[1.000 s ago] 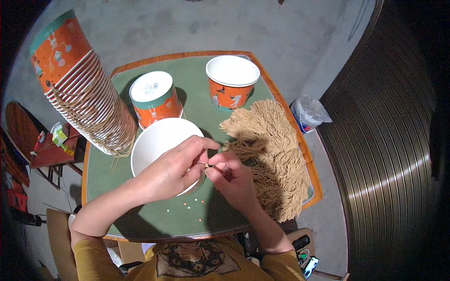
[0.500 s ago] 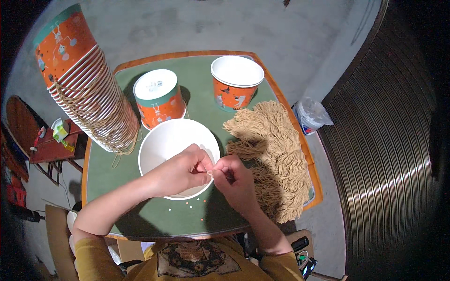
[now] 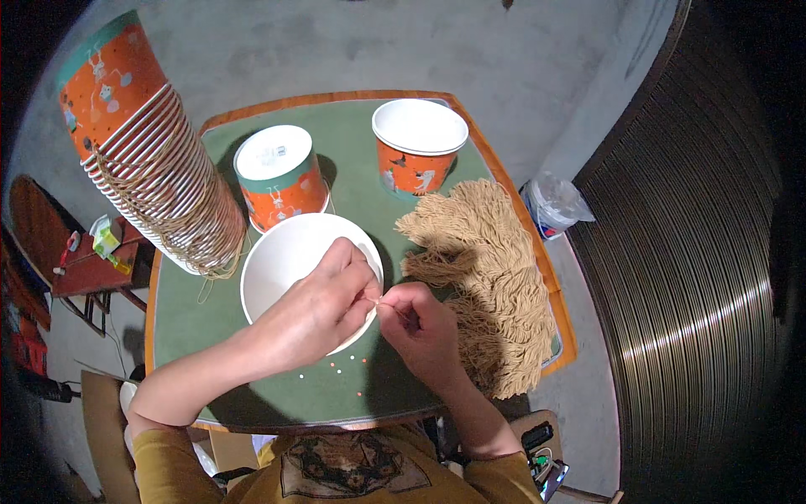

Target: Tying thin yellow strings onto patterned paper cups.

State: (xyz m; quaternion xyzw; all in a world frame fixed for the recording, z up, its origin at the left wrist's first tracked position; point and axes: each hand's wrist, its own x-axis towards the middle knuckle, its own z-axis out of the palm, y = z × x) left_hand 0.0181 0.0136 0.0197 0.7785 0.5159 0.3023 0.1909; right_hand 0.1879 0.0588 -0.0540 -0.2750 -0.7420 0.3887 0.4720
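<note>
My left hand rests over the rim of a white paper cup seen from above, its fingertips pinched on a thin tan string. My right hand pinches the same string just to the right, the two hands touching at the fingertips. A pile of cut tan strings lies right of my right hand on the green table top. The part of the string inside my fingers is hidden.
A tall tilted stack of orange paper cups with string handles stands at the left. Two more orange cups stand behind. Small paper dots lie near the front edge. A plastic-lined bin sits on the floor at the right.
My view has shifted slightly, and my fingers have worked the string at the cup's rim. Both hands stay pinched together at the same place.
</note>
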